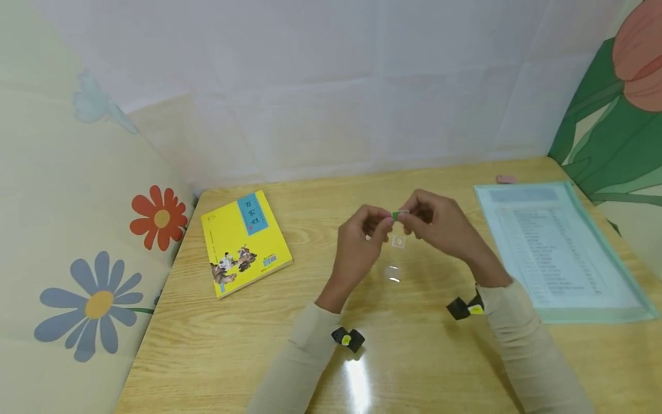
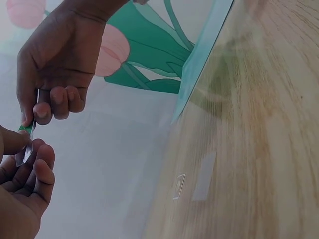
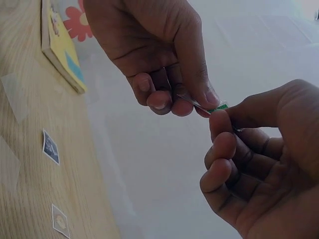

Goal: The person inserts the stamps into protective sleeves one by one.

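Observation:
My left hand [image 1: 359,238] and right hand [image 1: 439,224] meet above the wooden table, fingertips close together. Between them they pinch a small flat green piece with clear, shiny edges [image 1: 397,216]; its kind cannot be made out. Thumb and fingers of the left hand [image 3: 154,50] grip one end, those of the right hand [image 3: 269,164] the other. Fingertips cover much of it. Below the hands lies a small square with a pale round mark [image 1: 398,241]. A small dark square picture [image 3: 50,148] lies near it in the right wrist view.
A yellow book [image 1: 245,241] lies at the table's left. On the right is a pale blue-green sheet with printed lines [image 1: 558,253], with a small pink block [image 1: 505,179] behind it. White sheeting [image 1: 310,86] hangs behind the table [image 1: 181,345].

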A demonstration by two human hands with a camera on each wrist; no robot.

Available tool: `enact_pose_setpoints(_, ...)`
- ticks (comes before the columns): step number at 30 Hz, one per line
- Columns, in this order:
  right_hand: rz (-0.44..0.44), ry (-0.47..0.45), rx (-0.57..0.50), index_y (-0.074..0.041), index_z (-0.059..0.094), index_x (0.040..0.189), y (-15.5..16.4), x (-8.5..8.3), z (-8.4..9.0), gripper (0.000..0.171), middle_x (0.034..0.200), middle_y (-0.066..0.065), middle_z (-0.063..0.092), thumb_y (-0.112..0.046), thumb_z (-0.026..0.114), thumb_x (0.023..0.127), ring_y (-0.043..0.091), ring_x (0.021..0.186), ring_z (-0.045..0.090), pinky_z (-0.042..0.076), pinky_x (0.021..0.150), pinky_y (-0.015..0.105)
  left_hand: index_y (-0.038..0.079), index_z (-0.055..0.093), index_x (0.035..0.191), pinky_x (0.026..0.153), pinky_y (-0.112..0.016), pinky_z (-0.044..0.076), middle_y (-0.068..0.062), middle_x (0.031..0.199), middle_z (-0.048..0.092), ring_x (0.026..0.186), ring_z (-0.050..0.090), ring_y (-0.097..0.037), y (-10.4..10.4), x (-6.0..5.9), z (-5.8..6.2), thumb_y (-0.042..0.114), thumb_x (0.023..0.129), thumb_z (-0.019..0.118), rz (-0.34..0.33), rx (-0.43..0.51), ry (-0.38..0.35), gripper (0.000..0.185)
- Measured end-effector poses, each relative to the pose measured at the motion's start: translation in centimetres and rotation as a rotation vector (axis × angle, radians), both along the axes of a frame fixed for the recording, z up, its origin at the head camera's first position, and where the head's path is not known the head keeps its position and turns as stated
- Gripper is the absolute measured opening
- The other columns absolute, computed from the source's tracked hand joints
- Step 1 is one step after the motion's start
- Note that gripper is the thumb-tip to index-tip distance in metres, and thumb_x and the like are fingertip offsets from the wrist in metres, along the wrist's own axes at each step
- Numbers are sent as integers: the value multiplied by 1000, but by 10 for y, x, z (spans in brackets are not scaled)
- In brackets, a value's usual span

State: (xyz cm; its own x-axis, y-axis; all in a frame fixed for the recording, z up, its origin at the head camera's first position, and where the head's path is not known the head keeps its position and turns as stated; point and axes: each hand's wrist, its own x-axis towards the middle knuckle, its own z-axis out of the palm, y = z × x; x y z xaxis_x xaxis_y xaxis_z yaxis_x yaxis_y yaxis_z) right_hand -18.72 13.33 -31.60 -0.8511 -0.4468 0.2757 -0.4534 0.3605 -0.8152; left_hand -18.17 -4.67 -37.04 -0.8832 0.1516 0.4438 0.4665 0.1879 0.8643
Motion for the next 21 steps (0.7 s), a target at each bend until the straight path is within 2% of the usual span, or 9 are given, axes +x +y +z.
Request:
enact_pose_setpoints(5,-9,0,0,-6,57,92,-2,4,4,9,75,9,61,-15,56,93,24,60,57,47,50,30,-3,58,101,58,-28,50,-18,86,62,67,59,-28,3,11,17,8,91,59,-11,39,20,14)
enact_pose_setpoints(9,1,9,-9,-6,55,90,-2,4,5,9,74,9,60,-13,55,94,25,59,57,47,49,31,-3,58,99,58,-28,50,-13,85,62,67,59,-30,4,13,19,6,90,59,-1,58,26,13)
enact_pose_setpoints(11,11,17,-8,-5,55,89,-2,4,5,8,74,9,60,-12,54,94,25,59,57,46,49,31,-2,58,99,58,-30,51,-9,84,63,67,59,-31,4,11,17,7,90,60,3,61,26,12)
enact_pose_setpoints(16,29,10,27,-5,55,90,-2,5,6,9,75,9,61,-13,54,94,26,62,58,48,51,31,8,60,100,59,-31,52,-3,87,64,68,61,-27,2,2,2,15,90,61,-2,31,28,12)
enact_pose_setpoints(21,33,6,77,-8,54,105,0,6,10,13,79,7,62,-16,54,95,21,64,58,48,54,32,13,60,100,60,-30,52,-3,87,64,68,61,-18,0,-5,-6,22,91,60,10,4,29,13)
